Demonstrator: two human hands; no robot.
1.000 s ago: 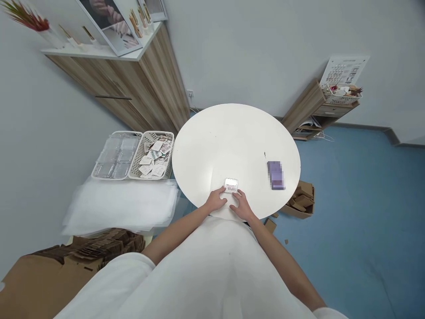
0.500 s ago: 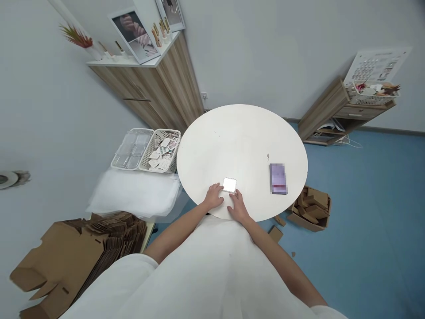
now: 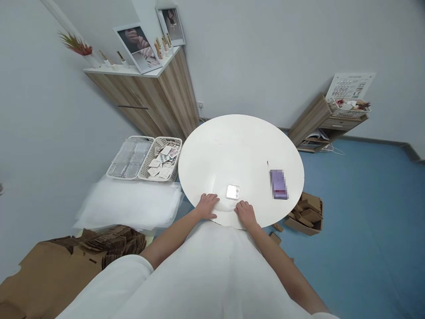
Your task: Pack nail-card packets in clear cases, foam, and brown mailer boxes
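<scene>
A small bright white square with rounded corners and a clear-looking rim (image 3: 231, 192) lies flat on the round white table (image 3: 239, 141), near its front edge. Faint round marks show along its right side. My left hand (image 3: 206, 206) rests palm down to the left of the square, fingers stretched and apart, not touching it. My right hand (image 3: 246, 214) is on the tabletop just below and right of the square, its fingers bent and pressed together. A faint curved edge, perhaps of a see-through sheet, runs between the hands. Whatever lies under the right fingers is hidden.
A purple box, partly blurred (image 3: 278, 184), lies on the table's right side. Left of the table are a basket of cards (image 3: 162, 161), a tray of clear boxes (image 3: 128, 159), translucent sheets (image 3: 129, 204) and stacked cardboard (image 3: 59, 270). A carton of cardboard pieces (image 3: 305, 215) stands on the floor.
Both hands have drawn back from the white square, which they touched before. The left hand has flattened, and the right fingers have curled in. The head view has shifted slightly.
</scene>
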